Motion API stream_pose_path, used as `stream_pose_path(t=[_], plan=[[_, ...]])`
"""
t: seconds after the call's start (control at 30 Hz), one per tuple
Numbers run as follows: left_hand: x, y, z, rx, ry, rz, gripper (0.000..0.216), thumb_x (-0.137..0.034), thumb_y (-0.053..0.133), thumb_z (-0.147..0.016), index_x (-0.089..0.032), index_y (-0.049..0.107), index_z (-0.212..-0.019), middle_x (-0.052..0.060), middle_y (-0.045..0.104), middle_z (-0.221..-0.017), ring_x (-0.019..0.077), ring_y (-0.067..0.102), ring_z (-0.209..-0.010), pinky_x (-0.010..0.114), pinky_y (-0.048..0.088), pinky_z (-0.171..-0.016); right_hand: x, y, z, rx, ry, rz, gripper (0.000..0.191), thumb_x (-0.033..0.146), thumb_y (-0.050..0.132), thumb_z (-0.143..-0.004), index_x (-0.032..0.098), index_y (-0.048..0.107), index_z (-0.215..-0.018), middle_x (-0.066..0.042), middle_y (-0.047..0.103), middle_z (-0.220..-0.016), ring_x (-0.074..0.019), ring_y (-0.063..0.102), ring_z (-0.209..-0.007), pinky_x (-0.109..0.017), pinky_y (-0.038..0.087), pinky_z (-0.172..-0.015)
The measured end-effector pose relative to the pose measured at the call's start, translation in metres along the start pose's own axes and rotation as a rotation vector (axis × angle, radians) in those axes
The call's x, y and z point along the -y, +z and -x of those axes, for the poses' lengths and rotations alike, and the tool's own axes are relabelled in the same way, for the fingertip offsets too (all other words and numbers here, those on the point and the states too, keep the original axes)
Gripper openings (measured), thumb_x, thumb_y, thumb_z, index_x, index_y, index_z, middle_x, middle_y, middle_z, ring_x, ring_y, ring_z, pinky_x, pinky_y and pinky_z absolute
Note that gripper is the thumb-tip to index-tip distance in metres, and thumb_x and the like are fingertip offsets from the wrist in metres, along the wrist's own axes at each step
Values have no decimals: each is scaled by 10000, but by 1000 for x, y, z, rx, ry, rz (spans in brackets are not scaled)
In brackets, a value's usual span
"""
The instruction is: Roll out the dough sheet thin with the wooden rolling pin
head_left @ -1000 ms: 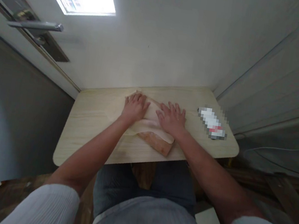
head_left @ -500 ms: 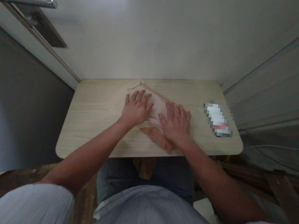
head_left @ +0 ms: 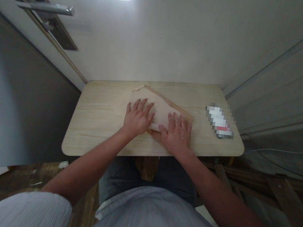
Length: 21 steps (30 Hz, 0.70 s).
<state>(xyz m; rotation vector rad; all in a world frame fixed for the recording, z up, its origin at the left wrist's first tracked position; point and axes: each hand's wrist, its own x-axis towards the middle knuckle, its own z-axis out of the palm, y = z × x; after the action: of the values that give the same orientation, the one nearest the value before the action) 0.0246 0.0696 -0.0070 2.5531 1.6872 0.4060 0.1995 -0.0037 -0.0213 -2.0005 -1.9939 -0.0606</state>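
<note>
A thin pale sheet, whose material I cannot make out, lies on the small light-wood table. My left hand rests on its left part, palm down with fingers spread. On the right part lies my right hand, also palm down, with the thumb apart from the fingers. A brown strip runs along the sheet's far right edge. Nearer to me, a brown piece shows below the sheet, partly hidden by my right hand. The sheet's far corner is slightly folded.
A phone-like object, pixelated, lies at the table's right end. Behind the table stands a white door with a metal handle. Wooden slats and a cable are at the right, below table height.
My right hand has shifted slightly down the sheet, towards me. More of the brown strip shows beyond its fingertips, and less of the near brown piece. The camera view has shifted slightly.
</note>
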Motion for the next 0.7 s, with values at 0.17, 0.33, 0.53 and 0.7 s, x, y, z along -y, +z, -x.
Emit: stream_pose_path(t=[0.17, 0.33, 0.53, 0.7], plan=[[-1, 0, 17, -35, -8, 2, 517, -483, 335, -1045, -301, 480, -1507, 70, 405, -1628, 318, 331, -1506, 601, 199, -1222, 4, -1, 20, -28, -59, -14, 719, 599, 417, -1007, 85, 464, -1508, -193, 464, -1556, -400, 338, -1453, -630, 164, -1187], [0, 1, 38, -113, 31, 27, 490, -448, 389, -1041, -292, 490, -1494, 70, 421, -1619, 296, 331, -1513, 573, 168, -1243, 11, -6, 46, -40, -69, -54, 658, 502, 464, -1013, 96, 423, -1529, -195, 454, -1563, -374, 343, -1464, -626, 176, -1189], [3, 7, 59, -170, 50, 96, 475, -406, 426, -1039, -235, 494, -1477, 108, 482, -1572, 311, 377, -1483, 570, 232, -1226, 18, -9, 74, -68, -108, -106, 487, 303, 491, -1012, 124, 491, -1465, -162, 543, -1495, -329, 398, -1431, -584, 211, -1186], [7, 13, 70, -228, 50, 199, 440, -394, 440, -1036, -209, 515, -1428, 144, 529, -1515, 307, 440, -1435, 549, 342, -1184, 19, -13, 68, -124, -94, -164, 267, 292, 546, -1000, 180, 661, -1212, -100, 714, -1184, -278, 556, -1168, -530, 234, -1170]])
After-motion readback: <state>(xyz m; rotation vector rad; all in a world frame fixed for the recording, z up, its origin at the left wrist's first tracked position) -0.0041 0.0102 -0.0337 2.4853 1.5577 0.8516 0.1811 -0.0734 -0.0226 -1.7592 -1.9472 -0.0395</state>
